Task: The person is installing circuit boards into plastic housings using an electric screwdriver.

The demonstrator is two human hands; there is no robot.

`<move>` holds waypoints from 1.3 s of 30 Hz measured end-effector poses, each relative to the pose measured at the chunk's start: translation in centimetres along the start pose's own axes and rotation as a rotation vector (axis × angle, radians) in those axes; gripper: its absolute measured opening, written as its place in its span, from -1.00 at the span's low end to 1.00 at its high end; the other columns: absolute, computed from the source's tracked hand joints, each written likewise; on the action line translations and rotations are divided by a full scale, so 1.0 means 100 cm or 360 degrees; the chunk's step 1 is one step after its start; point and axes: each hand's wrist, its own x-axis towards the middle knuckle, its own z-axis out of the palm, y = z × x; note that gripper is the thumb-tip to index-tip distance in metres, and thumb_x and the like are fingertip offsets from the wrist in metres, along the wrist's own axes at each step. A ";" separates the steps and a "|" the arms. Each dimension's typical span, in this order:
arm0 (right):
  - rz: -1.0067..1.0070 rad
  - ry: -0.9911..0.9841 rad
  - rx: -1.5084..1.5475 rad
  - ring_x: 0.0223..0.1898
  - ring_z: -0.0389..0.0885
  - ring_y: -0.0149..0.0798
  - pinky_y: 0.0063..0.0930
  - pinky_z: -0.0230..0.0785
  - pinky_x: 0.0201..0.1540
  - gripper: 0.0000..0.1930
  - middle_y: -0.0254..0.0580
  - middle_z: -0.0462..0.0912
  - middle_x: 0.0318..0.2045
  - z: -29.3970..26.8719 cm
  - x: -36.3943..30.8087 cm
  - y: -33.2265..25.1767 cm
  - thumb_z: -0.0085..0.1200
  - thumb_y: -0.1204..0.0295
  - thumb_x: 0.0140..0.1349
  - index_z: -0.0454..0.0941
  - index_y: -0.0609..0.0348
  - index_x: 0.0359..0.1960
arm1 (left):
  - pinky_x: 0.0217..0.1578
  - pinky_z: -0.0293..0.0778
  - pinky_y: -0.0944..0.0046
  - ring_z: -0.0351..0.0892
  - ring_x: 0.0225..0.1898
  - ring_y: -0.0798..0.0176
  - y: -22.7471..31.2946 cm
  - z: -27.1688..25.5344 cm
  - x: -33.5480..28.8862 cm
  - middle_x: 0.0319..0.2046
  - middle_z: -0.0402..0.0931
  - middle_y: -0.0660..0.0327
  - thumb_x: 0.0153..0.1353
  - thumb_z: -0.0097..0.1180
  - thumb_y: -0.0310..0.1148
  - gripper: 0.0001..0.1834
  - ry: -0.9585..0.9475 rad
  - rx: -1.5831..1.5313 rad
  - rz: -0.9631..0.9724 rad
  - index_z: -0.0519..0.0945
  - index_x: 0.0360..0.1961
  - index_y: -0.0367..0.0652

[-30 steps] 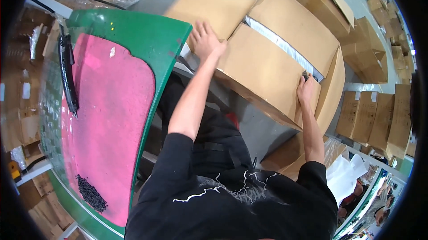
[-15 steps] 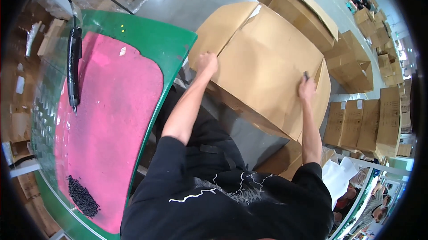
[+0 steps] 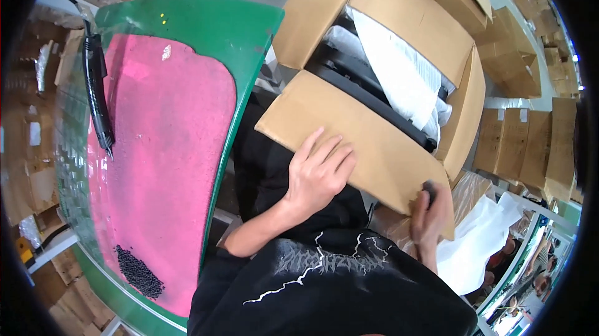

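A large cardboard box (image 3: pixel 460 142) stands in front of me with its flaps folded outward. Inside lie long black parts (image 3: pixel 368 89), partly covered by white foam sheeting (image 3: pixel 396 71); what lies deeper is hidden. My left hand (image 3: pixel 321 174) rests on the box's near flap (image 3: pixel 349 117), fingers spread over the cardboard. At that flap's right end, my right hand (image 3: pixel 430 220) is closed around a small dark object (image 3: pixel 429 191), its kind too small to make out.
To the left is a green table (image 3: pixel 206 24) with a pink mat (image 3: pixel 168 117). A black electric screwdriver (image 3: pixel 97 86) hangs over it, and a pile of small black screws (image 3: pixel 138 272) lies on the mat. More cartons (image 3: pixel 521 142) stand at right, near a white sheet (image 3: pixel 474 248).
The box's top flaps have opened, revealing the black parts and foam. Both hands have come nearer to me, and my left hand has gone from closed to spread flat.
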 end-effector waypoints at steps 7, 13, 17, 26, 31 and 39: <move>-0.0371 0.0115 0.0224 0.04 0.46 0.17 -0.02 0.23 0.13 -0.76 0.10 0.50 -0.03 0.115 -0.055 0.065 0.02 0.42 0.25 0.36 0.29 -0.12 | -0.25 0.25 0.34 0.60 -0.02 0.37 -0.021 0.040 -0.056 -0.15 0.64 0.44 0.03 0.12 -0.33 -0.76 0.0067 0.0160 0.0004 0.69 -0.24 0.07; -0.0455 0.0539 0.0240 0.16 0.37 0.16 -0.04 0.16 0.21 -0.69 0.16 0.41 0.05 0.167 -0.008 0.071 0.04 0.37 0.29 0.33 0.28 -0.03 | -0.06 0.31 0.10 0.42 0.18 0.24 -0.075 0.078 -0.029 0.11 0.50 0.40 -0.04 0.18 -0.40 -0.52 -0.0169 0.0092 0.0071 0.61 0.00 0.10; 0.0003 0.0438 0.0127 0.09 0.40 0.19 -0.09 0.24 0.13 -0.45 0.21 0.43 0.05 0.202 0.066 0.041 0.33 0.35 0.09 0.32 0.38 0.00 | 0.10 0.27 -0.17 0.05 0.42 0.03 -0.138 0.109 -0.003 0.40 0.11 0.18 -0.22 0.36 -0.45 -0.06 -0.0327 0.0502 0.0033 0.33 0.32 0.06; -0.0244 -0.0282 -0.0602 0.03 0.42 0.08 -0.09 0.27 0.08 -0.35 0.08 0.46 -0.07 0.193 0.223 0.053 0.47 0.23 -0.14 0.36 0.30 -0.10 | 0.19 0.30 -0.13 0.18 0.35 -0.06 -0.156 0.139 -0.019 0.31 0.22 -0.04 -0.08 0.37 -0.20 -0.15 -0.1227 -0.0353 -0.0616 0.33 0.29 -0.08; -0.0201 0.0370 -0.0783 -0.04 0.45 -0.05 -0.16 0.31 -0.02 -0.56 -0.15 0.47 -0.16 0.231 0.217 0.098 0.35 0.42 -0.14 0.41 0.16 -0.21 | -0.03 0.51 0.07 0.61 -0.05 -0.04 -0.127 0.124 -0.003 -0.13 0.62 -0.06 0.15 0.15 -0.24 -0.64 -0.0572 -0.0724 -0.0710 0.60 -0.08 -0.20; -0.0313 0.0491 -0.0268 -0.19 0.45 0.10 -0.07 0.28 -0.20 -0.74 -0.01 0.47 -0.28 0.245 0.147 0.065 0.03 0.61 -0.15 0.45 0.18 -0.33 | -0.42 0.46 0.41 0.53 -0.46 0.40 -0.175 0.106 -0.007 -0.47 0.52 0.29 0.32 -0.03 -0.43 -0.85 0.0711 -0.2353 -0.1752 0.56 -0.20 -0.23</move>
